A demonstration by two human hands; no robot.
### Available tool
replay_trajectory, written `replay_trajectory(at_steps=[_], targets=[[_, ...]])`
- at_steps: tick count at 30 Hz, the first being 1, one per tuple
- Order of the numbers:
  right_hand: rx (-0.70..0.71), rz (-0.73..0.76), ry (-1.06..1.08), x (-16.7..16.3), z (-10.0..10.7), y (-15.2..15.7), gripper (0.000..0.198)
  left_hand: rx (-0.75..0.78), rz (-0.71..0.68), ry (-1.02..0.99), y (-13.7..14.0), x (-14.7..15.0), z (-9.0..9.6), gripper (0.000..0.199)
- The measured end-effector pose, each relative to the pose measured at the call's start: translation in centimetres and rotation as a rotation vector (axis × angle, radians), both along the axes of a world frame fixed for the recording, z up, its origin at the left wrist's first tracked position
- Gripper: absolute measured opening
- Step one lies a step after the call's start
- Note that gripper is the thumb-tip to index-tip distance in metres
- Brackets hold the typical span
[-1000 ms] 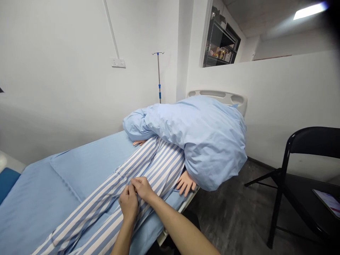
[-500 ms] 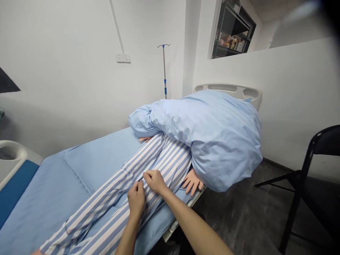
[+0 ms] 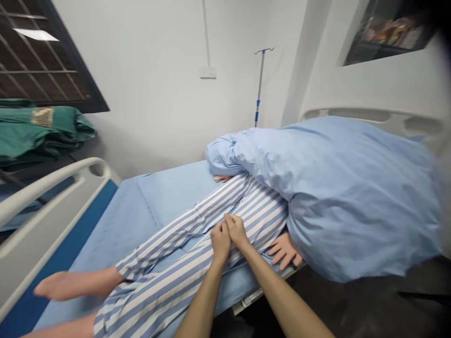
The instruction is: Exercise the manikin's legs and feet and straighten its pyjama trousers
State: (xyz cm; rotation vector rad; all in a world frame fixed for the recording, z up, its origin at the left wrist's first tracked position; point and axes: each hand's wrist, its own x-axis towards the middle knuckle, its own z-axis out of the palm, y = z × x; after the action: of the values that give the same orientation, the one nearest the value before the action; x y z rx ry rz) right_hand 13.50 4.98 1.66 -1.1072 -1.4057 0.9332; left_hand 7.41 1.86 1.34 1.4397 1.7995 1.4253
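Observation:
My left hand [image 3: 221,240] and my right hand [image 3: 237,230] are both closed into fists, side by side and touching. They are over the upper leg of blue-and-white striped trousers [image 3: 190,263], worn by a manikin-like figure on its back. The curled fingers hide whatever may be inside them. A light blue quilt [image 3: 334,183] covers the figure's upper body in a large heap. From under it comes one of the figure's hands [image 3: 284,249], palm down with fingers spread, to the right of mine. A bare foot [image 3: 58,285] sticks out at the lower left.
The bed [image 3: 137,206] has a light blue sheet, a footboard [image 3: 95,171] at left and a headboard [image 3: 423,124] at right. An IV pole [image 3: 260,89] stands by the wall. Green cloth [image 3: 42,134] lies beyond the footboard. The quilt hangs over the near bed edge.
The view has swung left, bringing the footboard, green cloth, window and bare foot into sight. My fists have come together. The quilt and trousers look the same.

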Motion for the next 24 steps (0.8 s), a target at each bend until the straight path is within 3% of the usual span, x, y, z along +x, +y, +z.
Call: replay_trajectory(at_steps=[4,8,14,18,21,24], targets=[[0.093,0.072,-0.198,1.7,2.2,0.9,0.038,-0.015,-0.019,0.061,-0.1,0.1,-0.1,0.031],[0.145,-0.031,-0.315,5.4,3.5,3.1,0.039,-0.018,-0.017,0.102,-0.2,0.3,-0.2,0.033],[0.144,-0.298,-0.462,8.5,0.8,4.7,0.041,-0.024,-0.032,0.065,-0.5,0.3,-0.1,0.033],[0.195,-0.332,-0.535,8.3,0.3,4.1,0.040,-0.054,-0.121,0.013,-0.2,0.2,0.3,0.032],[0.196,-0.292,-0.559,8.3,0.5,3.8,0.040,-0.071,-0.183,-0.008,-0.6,-2.6,1.0,0.033],[0.193,-0.290,-0.576,8.4,0.5,3.8,0.040,-0.072,-0.120,0.005,-2.8,-8.8,1.4,0.033]])
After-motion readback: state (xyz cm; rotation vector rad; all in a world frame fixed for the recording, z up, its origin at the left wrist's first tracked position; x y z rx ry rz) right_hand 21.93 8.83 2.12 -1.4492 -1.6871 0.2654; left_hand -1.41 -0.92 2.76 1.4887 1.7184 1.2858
